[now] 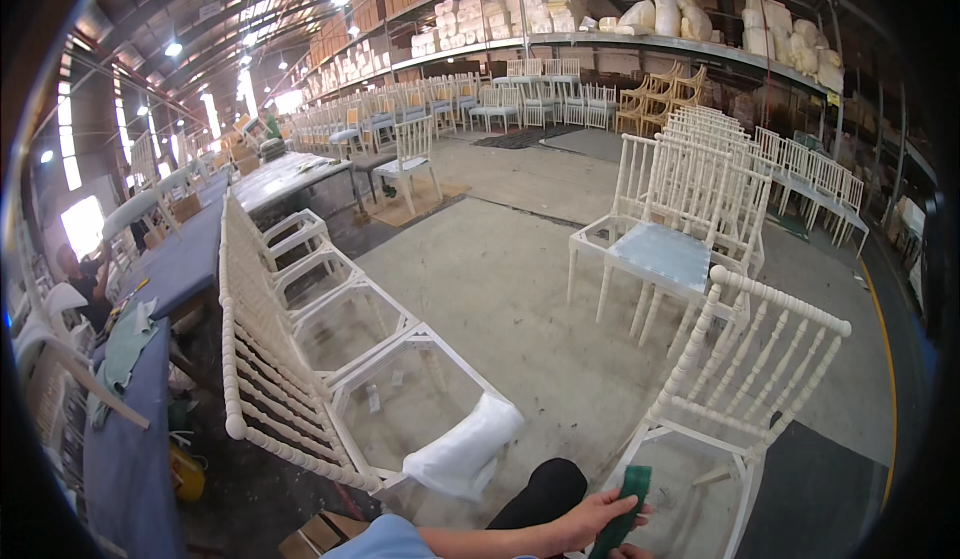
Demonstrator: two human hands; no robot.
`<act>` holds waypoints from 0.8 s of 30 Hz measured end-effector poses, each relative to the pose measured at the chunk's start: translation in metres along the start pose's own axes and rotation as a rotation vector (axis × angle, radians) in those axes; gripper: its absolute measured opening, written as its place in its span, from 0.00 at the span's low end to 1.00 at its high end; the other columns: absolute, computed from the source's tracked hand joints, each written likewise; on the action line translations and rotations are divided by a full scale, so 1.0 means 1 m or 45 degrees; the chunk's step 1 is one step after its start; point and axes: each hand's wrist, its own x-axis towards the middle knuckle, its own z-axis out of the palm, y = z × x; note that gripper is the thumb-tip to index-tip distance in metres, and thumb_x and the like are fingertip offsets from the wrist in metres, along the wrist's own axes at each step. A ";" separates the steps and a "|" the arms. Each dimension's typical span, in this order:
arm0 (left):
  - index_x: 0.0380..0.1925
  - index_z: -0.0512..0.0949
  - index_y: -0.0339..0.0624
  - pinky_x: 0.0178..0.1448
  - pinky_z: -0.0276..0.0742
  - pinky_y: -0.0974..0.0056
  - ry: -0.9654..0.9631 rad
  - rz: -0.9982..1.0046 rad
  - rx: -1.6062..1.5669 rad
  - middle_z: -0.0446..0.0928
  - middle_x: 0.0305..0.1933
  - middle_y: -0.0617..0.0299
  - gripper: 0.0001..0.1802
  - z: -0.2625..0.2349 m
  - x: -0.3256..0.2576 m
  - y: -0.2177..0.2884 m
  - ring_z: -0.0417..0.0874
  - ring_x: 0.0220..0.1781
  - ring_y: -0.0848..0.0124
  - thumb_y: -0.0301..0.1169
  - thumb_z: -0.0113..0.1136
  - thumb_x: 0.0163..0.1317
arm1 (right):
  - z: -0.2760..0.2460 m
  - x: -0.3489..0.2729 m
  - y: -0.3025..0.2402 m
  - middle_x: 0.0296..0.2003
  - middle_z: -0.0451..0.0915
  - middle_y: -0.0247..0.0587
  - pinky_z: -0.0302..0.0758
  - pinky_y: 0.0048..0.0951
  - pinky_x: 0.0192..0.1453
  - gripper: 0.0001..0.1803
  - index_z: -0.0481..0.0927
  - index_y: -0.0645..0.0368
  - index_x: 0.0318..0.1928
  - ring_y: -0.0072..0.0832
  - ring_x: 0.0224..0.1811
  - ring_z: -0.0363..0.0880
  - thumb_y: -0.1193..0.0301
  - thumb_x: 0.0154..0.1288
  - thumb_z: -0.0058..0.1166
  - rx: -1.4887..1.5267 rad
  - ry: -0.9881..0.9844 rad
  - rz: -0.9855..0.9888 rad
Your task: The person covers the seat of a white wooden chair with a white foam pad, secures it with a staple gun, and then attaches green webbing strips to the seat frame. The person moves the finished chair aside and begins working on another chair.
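Note:
My left hand (590, 521) is closed around a dark green strip (622, 512), thumb on top and fingertips showing past its far edge. Only a bit of my right hand (630, 552) shows at the lower edge; its fingers look curled at the strip's lower end, and the rest is cut off. Just beyond both hands stands a cream chair frame (700, 435) with a turned-spindle back and an open seat. To the left, a white cloth or pad (465, 446) drapes over the front corner of another open-seated chair frame (400, 384).
A row of chair frames (290, 234) lines the blue-covered bench (150, 439) at left. Chairs stand close together at right, one with a pale blue seat (662, 256). Dark mats (815, 489) lie on the concrete floor. Someone (92, 284) is beyond the bench.

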 end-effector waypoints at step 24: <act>0.59 0.81 0.30 0.59 0.89 0.48 -0.157 -0.526 -0.222 0.89 0.52 0.44 0.16 0.044 -0.026 -0.071 0.92 0.52 0.54 0.31 0.54 0.82 | -0.077 0.019 0.065 0.54 0.87 0.53 0.81 0.58 0.58 0.25 0.84 0.54 0.59 0.53 0.56 0.86 0.49 0.74 0.65 -1.413 -0.183 0.136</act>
